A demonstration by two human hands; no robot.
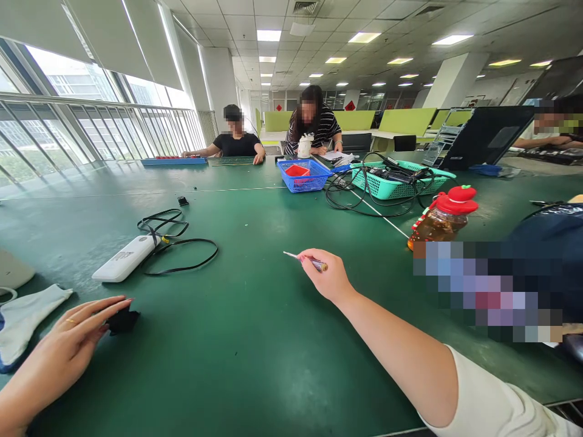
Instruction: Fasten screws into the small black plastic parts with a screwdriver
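My right hand [325, 276] is closed around a small screwdriver [320, 266], above the middle of the green table. Its slim silver shaft points left, and the end of its brownish handle shows beyond my fingers. At the lower left, my left hand [75, 340] grips a small black block-like piece [124, 321] between thumb and fingers. My fingers hide part of that piece, so its kind cannot be made out. A white-and-blue cloth [34, 315] lies beside my left hand.
A white power bank [127, 258] with a black cable lies ahead on the green table [218, 364]. Farther back are a blue basket [304, 182], a teal basket [387, 189] of cables and a red-lidded jar [439, 221]. Several people sit or lean around the table.
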